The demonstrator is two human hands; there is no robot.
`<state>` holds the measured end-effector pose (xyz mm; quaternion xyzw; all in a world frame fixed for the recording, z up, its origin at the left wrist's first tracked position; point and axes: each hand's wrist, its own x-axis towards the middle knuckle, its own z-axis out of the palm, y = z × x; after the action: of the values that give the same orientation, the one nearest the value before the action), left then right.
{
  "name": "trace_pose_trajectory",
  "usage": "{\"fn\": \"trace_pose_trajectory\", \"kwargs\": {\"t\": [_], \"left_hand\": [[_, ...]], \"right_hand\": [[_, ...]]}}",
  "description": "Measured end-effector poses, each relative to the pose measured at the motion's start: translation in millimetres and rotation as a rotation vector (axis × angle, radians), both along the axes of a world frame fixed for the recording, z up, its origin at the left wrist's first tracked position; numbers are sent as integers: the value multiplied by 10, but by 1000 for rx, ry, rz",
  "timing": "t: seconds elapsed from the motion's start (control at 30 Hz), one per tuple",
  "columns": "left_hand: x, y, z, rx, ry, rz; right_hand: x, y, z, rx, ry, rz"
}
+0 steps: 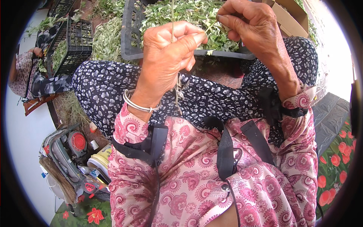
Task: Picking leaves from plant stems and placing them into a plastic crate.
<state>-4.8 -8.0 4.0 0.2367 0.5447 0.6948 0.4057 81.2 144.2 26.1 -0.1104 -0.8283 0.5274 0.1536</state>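
So the left hand (166, 56) has thumb and forefinger pressed together, and a pale, string-thin stalk (172, 19) runs up out of that grip. Limp, shrivelled leaves (178, 94) dangle under the same fist; can't tell if they're on the same piece. The right hand (255, 28) is just beside it, thumb and forefinger closed on a skinny green stem (212, 26) that slants down toward the left fingertips. Whether it joins the other stalk is hidden.

Both bits hang right over the near edge of the black plastic crate (130, 54). My guess on handling: next to no weight, bendy rather than stiff, maybe a bit damp and slick at the green end. Leaves look soft and easy to bruise or tear, so I'd hold the bare stalk with thumb and forefinger pads, near a joint, and not squeeze the foliage. Pull hard and it'd probably snap or strip.

Further out, the crate's loaded with loose leafy cuttings (162, 17), more greenery (108, 39) is heaped to its left, and an open cardboard box (291, 19) sits on the right.
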Motion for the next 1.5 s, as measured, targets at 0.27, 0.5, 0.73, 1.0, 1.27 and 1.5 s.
{"fn": "trace_pose_trajectory", "kwargs": {"t": [0.27, 0.5, 0.73, 1.0, 1.27, 1.5], "left_hand": [[-7, -15, -2, 22, 5, -10], [-70, -70, 22, 46, -24, 25], [-72, -74, 23, 64, -30, 45], [-68, -76, 36, 68, -50, 42], [-60, -73, 44, 47, -46, 28], [-9, -43, -2, 48, -89, -22]], "right_hand": [[-20, -43, 82, -112, -91, -141], [13, 145, -60, -645, -69, -77], [16, 161, -109, -816, -22, 139], [-1, 115, -122, -820, -38, 235], [-28, 88, 13, -631, -51, 250], [4, -54, 208, 74, -43, 82]]}}
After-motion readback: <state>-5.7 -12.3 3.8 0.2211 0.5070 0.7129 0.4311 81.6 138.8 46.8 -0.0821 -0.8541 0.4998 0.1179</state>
